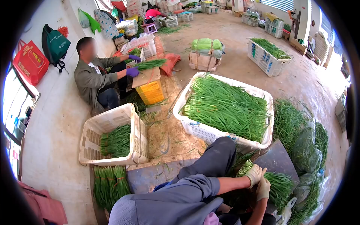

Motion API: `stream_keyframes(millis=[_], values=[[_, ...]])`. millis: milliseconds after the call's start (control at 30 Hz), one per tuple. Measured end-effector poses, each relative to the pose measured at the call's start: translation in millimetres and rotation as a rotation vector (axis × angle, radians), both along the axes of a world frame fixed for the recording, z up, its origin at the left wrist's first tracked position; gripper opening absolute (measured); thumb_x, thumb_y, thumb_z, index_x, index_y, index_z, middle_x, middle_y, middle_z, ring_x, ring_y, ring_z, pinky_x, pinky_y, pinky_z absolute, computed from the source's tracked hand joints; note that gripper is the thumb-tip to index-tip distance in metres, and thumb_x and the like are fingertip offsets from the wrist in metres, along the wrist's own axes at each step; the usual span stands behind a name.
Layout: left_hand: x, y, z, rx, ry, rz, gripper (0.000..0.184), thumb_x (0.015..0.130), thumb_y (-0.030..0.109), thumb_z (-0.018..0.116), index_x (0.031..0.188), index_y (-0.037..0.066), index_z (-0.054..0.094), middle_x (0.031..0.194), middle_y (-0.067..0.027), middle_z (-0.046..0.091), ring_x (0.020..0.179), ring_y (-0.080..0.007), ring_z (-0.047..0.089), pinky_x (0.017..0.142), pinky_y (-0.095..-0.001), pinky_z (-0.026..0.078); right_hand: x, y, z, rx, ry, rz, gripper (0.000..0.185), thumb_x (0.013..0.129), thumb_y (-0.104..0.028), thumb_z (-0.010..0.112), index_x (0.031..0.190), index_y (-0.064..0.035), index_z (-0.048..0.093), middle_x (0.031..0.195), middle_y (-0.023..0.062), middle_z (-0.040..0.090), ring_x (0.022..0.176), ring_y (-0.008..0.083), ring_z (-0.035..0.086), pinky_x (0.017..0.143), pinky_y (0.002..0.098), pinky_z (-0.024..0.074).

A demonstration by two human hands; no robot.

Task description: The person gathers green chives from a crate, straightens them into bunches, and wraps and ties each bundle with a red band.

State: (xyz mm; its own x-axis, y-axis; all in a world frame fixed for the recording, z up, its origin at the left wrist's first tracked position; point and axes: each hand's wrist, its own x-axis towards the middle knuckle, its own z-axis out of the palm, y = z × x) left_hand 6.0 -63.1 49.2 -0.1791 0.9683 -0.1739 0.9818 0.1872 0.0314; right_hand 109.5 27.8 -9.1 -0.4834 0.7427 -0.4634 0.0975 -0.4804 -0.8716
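Note:
Both hands wear pale gloves and meet at a bundle of green stalks (279,185) on a dark board (275,157) at the lower right. My left hand (255,174) lies over the bundle near its pale cut ends, with its fingers bent round the stalks. Close beside it, my right hand (263,188) is on the bundle too, its fingertips near those of the other hand. What the fingertips pinch is too small to tell. Just beyond the board stands a large white crate (221,132) heaped with green stalks (228,107).
A co-worker (92,77) in purple gloves holds stalks over a box (150,92) at the left. Nearer are a half-filled crate (112,161) and tied bundles (111,185). Loose greens (288,120) and plastic bags (305,150) lie at the right.

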Motion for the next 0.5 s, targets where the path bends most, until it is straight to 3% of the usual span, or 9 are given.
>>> stream_keyframes(millis=[100,167,200,233,267,300,367,467,500], values=[[10,12,-30,0.126,0.084,0.106,0.088,0.077,0.037,0.068,0.146,-0.005,0.035,0.100,-0.0081,0.060,0.092,-0.0212,0.056,0.080,-0.0341,0.039,-11,-14,43,-0.062,-0.034,-0.014,0.035,0.090,-0.022,0.056,0.058,-0.0155,0.043,0.051,-0.0060,0.035,0.039,0.0055,0.029,0.038,0.0240,0.0199],[7,15,-30,0.130,-0.022,0.074,0.080,0.080,0.033,0.065,0.145,-0.006,0.037,0.099,-0.0071,0.062,0.089,-0.0199,0.059,0.080,-0.0335,0.040,-16,-13,37,-0.024,-0.001,-0.024,0.036,0.091,-0.018,0.055,0.058,-0.0162,0.042,0.053,-0.0058,0.037,0.042,0.0049,0.030,0.040,0.0240,0.0217],[1,15,-27,0.192,-0.048,0.098,0.087,0.075,0.030,0.069,0.146,-0.006,0.033,0.100,-0.0105,0.066,0.089,-0.0243,0.064,0.079,-0.0390,0.046,-25,-13,28,0.085,0.078,0.030,0.035,0.091,-0.015,0.054,0.058,-0.0150,0.045,0.053,-0.0058,0.039,0.043,0.0051,0.031,0.041,0.0238,0.0233],[-7,19,-29,0.204,-0.184,0.154,0.081,0.069,0.027,0.074,0.135,-0.006,0.039,0.100,-0.0163,0.067,0.089,-0.0300,0.067,0.079,-0.0410,0.051,9,-13,27,0.209,0.115,0.011,0.034,0.092,-0.013,0.054,0.059,-0.0139,0.048,0.053,-0.0058,0.041,0.043,0.0052,0.033,0.041,0.0235,0.0249],[-16,7,7,0.220,-0.318,0.213,0.076,0.063,0.025,0.078,0.124,-0.006,0.044,0.099,-0.0221,0.068,0.090,-0.0357,0.069,0.079,-0.0429,0.055,9,-16,32,0.133,0.146,0.004,0.031,0.092,-0.011,0.054,0.061,-0.0085,0.055,0.056,-0.0042,0.046,0.049,0.0052,0.038,0.044,0.0253,0.0284],[-31,9,27,0.158,-0.502,0.317,0.068,0.066,0.030,0.079,0.115,-0.004,0.045,0.095,-0.0236,0.068,0.090,-0.0370,0.069,0.080,-0.0423,0.056,3,-30,51,0.273,0.070,-0.012,0.028,0.092,-0.012,0.056,0.066,-0.0014,0.061,0.059,-0.0031,0.051,0.056,0.0062,0.043,0.049,0.0278,0.0323],[-40,13,35,0.096,-0.594,0.291,0.084,0.060,0.044,0.083,0.118,-0.003,0.044,0.096,-0.0245,0.067,0.089,-0.0380,0.068,0.080,-0.0450,0.055,10,-55,93,0.474,-0.226,0.016,0.030,0.094,-0.017,0.057,0.073,0.0028,0.064,0.063,-0.0043,0.050,0.061,0.0064,0.041,0.053,0.0297,0.0350],[-46,28,14,0.074,-0.703,0.259,0.088,0.054,0.044,0.087,0.122,0.002,0.048,0.103,-0.0194,0.067,0.095,-0.0320,0.067,0.085,-0.0396,0.054,25,-55,89,0.397,-0.172,-0.140,0.031,0.095,-0.025,0.059,0.079,-0.0001,0.065,0.064,-0.0024,0.049,0.061,0.0048,0.041,0.052,0.0275,0.0327],[-59,35,-14,0.179,-0.966,0.190,0.070,0.061,0.035,0.085,0.117,0.003,0.056,0.104,-0.0146,0.069,0.095,-0.0266,0.068,0.087,-0.0350,0.053,27,-49,102,0.243,-0.087,-0.153,0.029,0.095,-0.030,0.061,0.095,-0.0020,0.066,0.068,-0.0013,0.054,0.058,0.0055,0.042,0.049,0.0264,0.0333]])
